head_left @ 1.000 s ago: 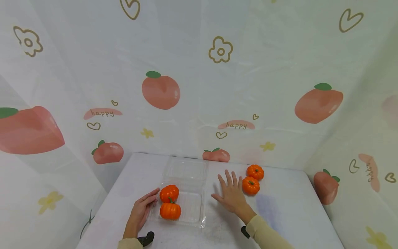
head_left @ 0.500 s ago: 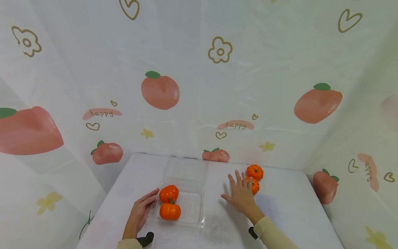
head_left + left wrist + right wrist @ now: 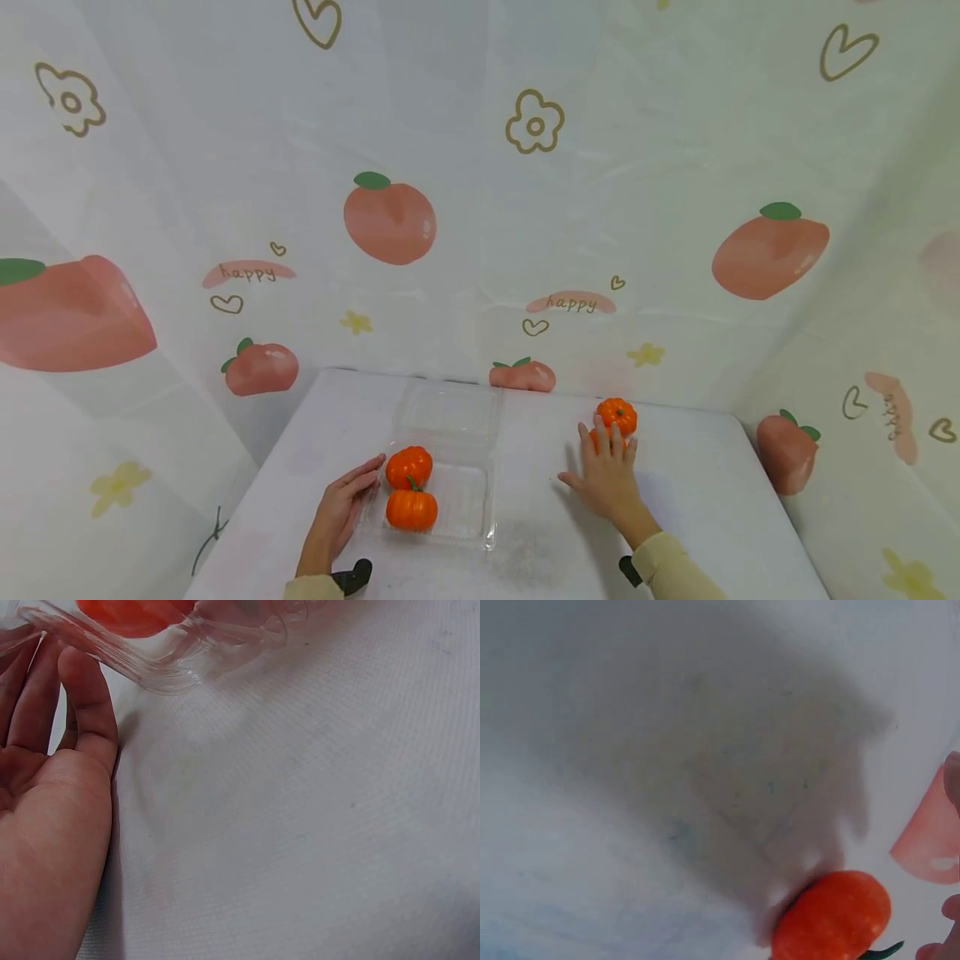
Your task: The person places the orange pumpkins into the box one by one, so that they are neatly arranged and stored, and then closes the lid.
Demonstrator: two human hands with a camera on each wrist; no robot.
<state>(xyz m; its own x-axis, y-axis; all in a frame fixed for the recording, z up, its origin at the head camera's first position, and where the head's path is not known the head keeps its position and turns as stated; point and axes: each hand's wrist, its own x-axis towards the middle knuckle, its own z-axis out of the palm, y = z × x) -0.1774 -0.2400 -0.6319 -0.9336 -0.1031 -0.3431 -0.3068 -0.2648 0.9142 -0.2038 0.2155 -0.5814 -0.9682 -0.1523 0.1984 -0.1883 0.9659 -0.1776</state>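
Note:
In the head view, two small orange pumpkins, a rear one [image 3: 409, 467] and a front one [image 3: 412, 510], sit in the left part of a clear plastic clamshell box [image 3: 461, 533]. My left hand [image 3: 337, 508] touches the box's left side with nearly straight fingers; the left wrist view shows its fingers [image 3: 84, 682] at the box rim [image 3: 169, 684]. On the right, my right hand [image 3: 609, 483] hovers with spread fingers over a third pumpkin [image 3: 593, 437], mostly covered by them. That pumpkin [image 3: 832, 915] shows apart from the fingertips in the right wrist view. Behind it lies another pumpkin [image 3: 617, 416].
The box's lid [image 3: 450, 410] lies folded back toward the rear. A white cloth covers the table [image 3: 540, 533]. White printed sheets [image 3: 480, 208] rise behind and on both sides.
My right hand has moved rightward, from the table beside the pumpkins to above the nearer loose one. The left hand and the box stay where they were.

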